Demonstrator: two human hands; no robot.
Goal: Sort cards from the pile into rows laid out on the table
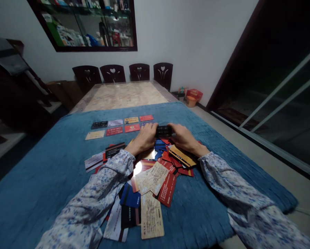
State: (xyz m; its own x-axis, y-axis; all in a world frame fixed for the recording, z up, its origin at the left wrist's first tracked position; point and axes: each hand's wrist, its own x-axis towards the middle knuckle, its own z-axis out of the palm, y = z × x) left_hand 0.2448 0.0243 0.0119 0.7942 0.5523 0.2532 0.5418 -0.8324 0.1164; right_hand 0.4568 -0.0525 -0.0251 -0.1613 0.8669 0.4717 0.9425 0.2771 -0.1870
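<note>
Between my two hands is a black card (163,130) with pale lettering, perhaps with others under it. My left hand (146,137) has its fingers closed at the card's left end. At the right end my right hand (182,136) grips it too. Below the hands spreads a loose pile of overlapping cards, among them a red card (167,188), a cream card (151,218), a blue card (130,195) and a yellow card (182,156). Farther off, several cards lie in two rows, such as a black card (99,125) and a red card (132,128).
A blue cloth (66,166) covers the near part of the table; its far part is a marbled top (126,93). Dark chairs (113,73) stand at the far end. An orange bucket (191,100) is on the floor near the wall. A glass cabinet (92,27) hangs behind.
</note>
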